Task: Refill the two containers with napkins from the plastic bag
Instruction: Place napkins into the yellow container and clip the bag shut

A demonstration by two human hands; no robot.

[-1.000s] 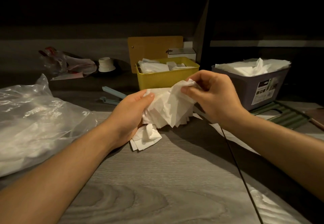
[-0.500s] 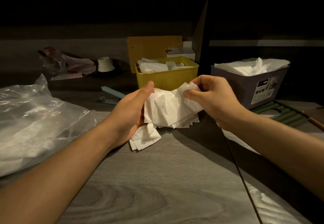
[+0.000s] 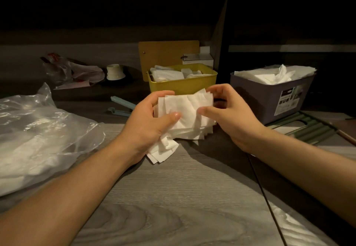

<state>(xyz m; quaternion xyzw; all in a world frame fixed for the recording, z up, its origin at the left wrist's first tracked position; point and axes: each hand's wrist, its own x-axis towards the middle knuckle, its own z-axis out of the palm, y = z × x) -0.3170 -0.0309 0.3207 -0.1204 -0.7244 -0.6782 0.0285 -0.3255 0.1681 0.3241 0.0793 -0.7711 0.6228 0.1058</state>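
A stack of white napkins (image 3: 187, 114) is held above the grey wooden table, just in front of the yellow container (image 3: 183, 85). My left hand (image 3: 148, 122) grips its left side, thumb on top, with a few napkins hanging below the palm. My right hand (image 3: 229, 114) pinches its right side. The yellow container holds some napkins below its rim. The purple container (image 3: 269, 99) at the right is heaped with napkins. The clear plastic bag (image 3: 38, 137) with more napkins lies at the left.
A blue clip (image 3: 121, 105) lies behind my left hand. At the back left are a crumpled wrapper (image 3: 73, 70) and a small white cap (image 3: 114, 72). A wooden board (image 3: 167, 55) stands behind the yellow container. A green ribbed mat (image 3: 308, 128) lies under the purple container.
Both hands have drawn together and squared the loose napkins into a flatter stack, lowering it slightly. My left thumb now presses on top of the stack.
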